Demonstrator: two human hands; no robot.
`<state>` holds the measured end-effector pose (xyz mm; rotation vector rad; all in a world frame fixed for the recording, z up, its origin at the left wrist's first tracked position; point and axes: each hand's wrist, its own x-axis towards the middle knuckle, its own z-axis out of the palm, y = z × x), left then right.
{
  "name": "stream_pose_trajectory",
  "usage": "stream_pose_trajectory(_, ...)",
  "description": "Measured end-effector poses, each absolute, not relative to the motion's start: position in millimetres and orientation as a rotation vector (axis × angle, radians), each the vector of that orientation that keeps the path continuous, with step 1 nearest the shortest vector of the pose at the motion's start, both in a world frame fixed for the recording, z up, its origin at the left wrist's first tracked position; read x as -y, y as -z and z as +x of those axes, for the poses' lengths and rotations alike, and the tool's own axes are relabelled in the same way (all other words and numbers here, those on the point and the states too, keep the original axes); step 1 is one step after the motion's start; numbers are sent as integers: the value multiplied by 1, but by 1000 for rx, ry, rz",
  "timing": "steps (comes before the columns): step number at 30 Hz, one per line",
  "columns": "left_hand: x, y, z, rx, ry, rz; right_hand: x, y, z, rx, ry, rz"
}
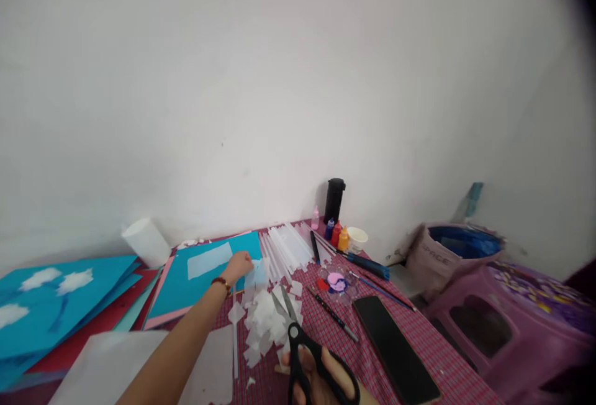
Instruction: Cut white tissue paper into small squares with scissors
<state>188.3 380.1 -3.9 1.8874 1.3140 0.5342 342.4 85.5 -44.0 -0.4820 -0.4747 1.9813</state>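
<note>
My left hand point(238, 267) is stretched out over the blue card point(186, 290), its fingers pinched on a thin, see-through white paper strip point(257, 276) hanging down at its right. In my right hand point(321, 377), near the front edge, are black-handled scissors point(294, 332), with fingers through the loops. Their blades stand apart and point away from me, over a heap of small white paper squares point(267, 321). A pale rectangular paper piece point(209, 260) lies on the blue card, left of my left hand.
White strips point(291, 246) lie at the back. Paint bottles point(343, 239), a white cup point(357, 237) and a black flask point(334, 200) stand at the back right. A phone point(395, 349), a brush point(333, 313) and paint blobs point(336, 282) lie rightward. A pink stool point(493, 318) adjoins the table.
</note>
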Motion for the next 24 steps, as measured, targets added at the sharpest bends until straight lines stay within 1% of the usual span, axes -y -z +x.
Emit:
stream_pose_trajectory(4, -370, -2, 182, -1238, -709, 1610, -89, 38, 343, 504, -1975, -380)
stream_pose_trajectory(7, -360, -16, 172, -1105, -835, 1445, -90, 39, 344, 505, -1970, -360)
stream_pose_trajectory(11, -337, -39, 161, -952, -918, 1418, -92, 44, 345, 496, -1949, -392)
stream_pose_trajectory(15, -317, -41, 154, -973, -870, 1552, -93, 43, 345, 467, -1933, -482)
stream_pose_trajectory(21, -333, -7, 136, -1255, -668, 1901, -92, 42, 343, 495, -1899, -538)
stream_pose_trajectory(24, -342, 4, 134, -1312, -576, 2063, -92, 47, 339, 513, -1897, -539)
